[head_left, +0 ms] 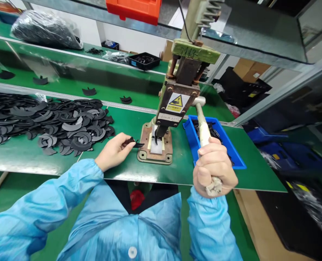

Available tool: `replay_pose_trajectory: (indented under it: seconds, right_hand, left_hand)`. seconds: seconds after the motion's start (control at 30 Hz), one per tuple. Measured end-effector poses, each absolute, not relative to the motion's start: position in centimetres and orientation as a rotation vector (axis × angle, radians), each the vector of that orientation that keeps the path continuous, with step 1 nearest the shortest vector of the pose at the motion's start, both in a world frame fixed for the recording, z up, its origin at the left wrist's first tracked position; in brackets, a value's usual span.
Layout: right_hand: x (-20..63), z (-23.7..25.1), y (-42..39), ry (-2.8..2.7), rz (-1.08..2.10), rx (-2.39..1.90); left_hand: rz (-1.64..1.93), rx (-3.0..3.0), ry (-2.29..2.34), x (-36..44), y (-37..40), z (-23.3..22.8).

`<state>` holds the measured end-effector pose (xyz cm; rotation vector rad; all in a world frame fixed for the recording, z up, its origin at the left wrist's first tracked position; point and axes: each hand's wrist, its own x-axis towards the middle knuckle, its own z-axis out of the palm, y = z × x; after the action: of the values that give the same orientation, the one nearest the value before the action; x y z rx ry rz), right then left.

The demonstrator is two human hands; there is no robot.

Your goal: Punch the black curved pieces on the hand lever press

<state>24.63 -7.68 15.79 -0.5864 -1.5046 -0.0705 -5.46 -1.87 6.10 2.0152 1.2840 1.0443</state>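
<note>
Left hand [114, 152] pinches a black piece [135, 143] beside the press [161, 123] — right hand [214, 166] grips its lever [203, 127].

1. The person wears a light blue smock [117, 228] of smooth, faintly sheened fabric.
2. A white round button [132, 252] sits on the smock's front, at the bottom of the view.
3. Above the button, the long sleeves end in gathered cuffs at the wrists, leaving the left hand [114, 152] and right hand [214, 168] bare.
</note>
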Motion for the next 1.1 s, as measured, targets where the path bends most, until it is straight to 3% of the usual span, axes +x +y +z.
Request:
replay_pose_trajectory:
  seconds: [0.17, 0.47, 1.1]
  right_hand:
    - [24.4, 15.8, -7.6, -1.489, -0.073, -0.593]
    - [24.5, 16.0, -7.8, -1.504, -0.086, -0.618]
    - [24.3, 16.0, -7.8, -1.497, -0.089, -0.642]
  left_hand:
    - [0.941, 2.275, 1.197, -4.2, 1.8, 7.7]
    - [0.850, 1.648, 1.168, 0.0, 4.1, 5.6]
    - [0.818, 1.547, 1.022, 0.1, 7.0, 5.2]
